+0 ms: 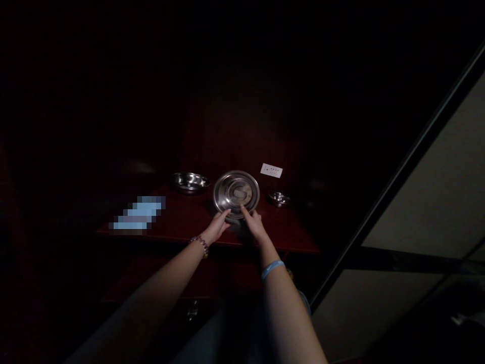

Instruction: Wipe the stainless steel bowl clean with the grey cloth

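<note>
Both of my hands hold a round, shiny metal dish (223, 189) by its near rim, tilted up so its inside faces me. My left hand (216, 227) grips the lower left of the rim, thumb in front. At the lower right is my right hand (255, 225), its thumb lying over the dish's inner face and its other fingers mostly hidden. To the left, a wide steel bowl (190, 183) rests on the dark red shelf (280, 230). A smaller steel bowl (279, 198) stands to the right of the dish.
A white socket plate (272, 170) is on the back wall. On the shelf's left lies a blurred-out pale blue patch (137, 215). Below the shelf is a drawer front with a metal knob (193, 310). A dark slanted frame edge (359, 237) bounds the right side.
</note>
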Tool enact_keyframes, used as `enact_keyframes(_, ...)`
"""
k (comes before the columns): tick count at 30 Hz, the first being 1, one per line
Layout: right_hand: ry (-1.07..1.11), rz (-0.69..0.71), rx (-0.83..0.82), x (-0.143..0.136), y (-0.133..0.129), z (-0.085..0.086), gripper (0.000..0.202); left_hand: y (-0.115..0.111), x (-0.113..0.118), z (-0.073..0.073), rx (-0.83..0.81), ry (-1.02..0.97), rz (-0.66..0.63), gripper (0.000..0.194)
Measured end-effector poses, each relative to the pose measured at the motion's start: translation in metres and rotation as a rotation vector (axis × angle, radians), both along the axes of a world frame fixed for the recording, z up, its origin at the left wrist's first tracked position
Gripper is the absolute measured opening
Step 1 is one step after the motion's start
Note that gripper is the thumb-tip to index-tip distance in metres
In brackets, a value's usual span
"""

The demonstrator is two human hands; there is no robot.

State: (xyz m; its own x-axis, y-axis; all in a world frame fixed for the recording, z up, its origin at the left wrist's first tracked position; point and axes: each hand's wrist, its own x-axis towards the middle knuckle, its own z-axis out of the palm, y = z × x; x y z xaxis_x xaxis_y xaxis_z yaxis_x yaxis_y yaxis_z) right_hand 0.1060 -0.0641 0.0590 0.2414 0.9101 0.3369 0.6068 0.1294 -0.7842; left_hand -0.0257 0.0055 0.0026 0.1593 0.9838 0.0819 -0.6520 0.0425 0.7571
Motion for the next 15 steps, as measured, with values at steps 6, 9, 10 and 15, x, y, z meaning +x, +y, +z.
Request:
enact_keyframes(6, -0.671, 0.149, -0.042, 0.026, -0.018, -0.002, 0.070, 0.001, 0.001, 0.000, -0.041, -0.067, 0.013, 0.005)
enact_keyframes(9, -0.776, 0.207, 0.006, 0.039, -0.021, 0.000, 0.068, 0.004, 0.001, 0.000, -0.064, -0.097, 0.020, 0.005)
enact_keyframes(10, -0.763, 0.210, 0.030, 0.042, -0.021, 0.002, 0.064, 0.005, 0.002, 0.001, -0.064, -0.099, 0.011, 0.005)
enact_keyframes(15, -0.583, 0.215, 0.148, 0.046, -0.025, 0.010, 0.040, 0.005, 0.001, 0.003, -0.061, -0.085, -0.021, 0.007)
